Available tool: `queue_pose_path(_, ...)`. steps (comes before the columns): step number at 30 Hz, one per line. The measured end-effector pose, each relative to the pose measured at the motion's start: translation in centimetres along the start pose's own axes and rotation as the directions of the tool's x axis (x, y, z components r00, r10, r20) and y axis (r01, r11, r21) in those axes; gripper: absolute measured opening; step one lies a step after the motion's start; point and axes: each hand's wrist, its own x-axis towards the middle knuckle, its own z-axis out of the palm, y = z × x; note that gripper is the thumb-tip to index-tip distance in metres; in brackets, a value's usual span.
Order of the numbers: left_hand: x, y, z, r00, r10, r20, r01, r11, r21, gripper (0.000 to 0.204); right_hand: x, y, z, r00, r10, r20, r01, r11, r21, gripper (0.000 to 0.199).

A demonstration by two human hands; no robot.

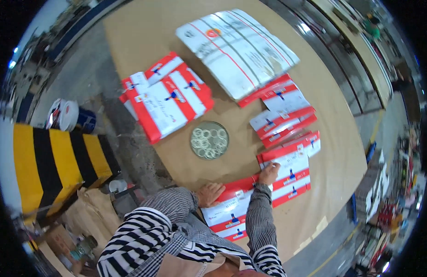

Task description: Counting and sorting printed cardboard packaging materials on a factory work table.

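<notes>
Flat red-and-white printed packets lie in front of me on the brown table. My left hand [209, 195] rests at the upper left edge of the near packet [227, 212], fingers stretched out and holding nothing. My right hand [269, 173] is closed, its fingers curled over the packet beside it [291, 162]. Something small and pale shows at its fingertips, too small to name. Beyond my hands stands a round, shallow dish [210, 158] with several pale rings [204, 141] in it.
A thick stack of red-and-white packets [169, 99] lies at the left table edge. At the back is a large white strapped bundle [236, 48]. More packets [283, 121] lie on the right. A yellow-and-black striped barrier [61, 166] and a white bucket [68, 115] stand left of the table.
</notes>
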Motion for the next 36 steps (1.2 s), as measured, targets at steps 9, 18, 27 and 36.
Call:
queue_pose_path(9, -1.7, 0.7, -0.2, 0.961, -0.137, -0.239, 0.077, 0.966, -0.245, 0.089, -1.7, -3.0, -6.7, 0.895, -0.413, 0.166, 0.425, 0.904, -0.043, 0.020)
queue_pose_path(18, 0.6, 0.7, -8.8, 0.991, -0.031, -0.129, -0.039, 0.861, -0.506, 0.080, -9.5, -14.1, -14.8, 0.350, -0.616, 0.705, 0.933, 0.160, -0.324, 0.068)
queue_pose_path(27, -0.5, -3.8, -30.9, 0.617, 0.174, -0.768, -0.489, 0.849, -0.200, 0.070, -5.7, -22.8, -12.2, 0.230, -0.474, 0.850, 0.914, 0.405, -0.021, 0.078)
queue_pose_path(36, -9.2, -25.3, -26.8, 0.052, -0.936, -0.348, 0.182, 0.352, -0.918, 0.071, 4.5, -37.3, 4.3, 0.515, -0.484, 0.708, 0.291, 0.875, 0.387, 0.052)
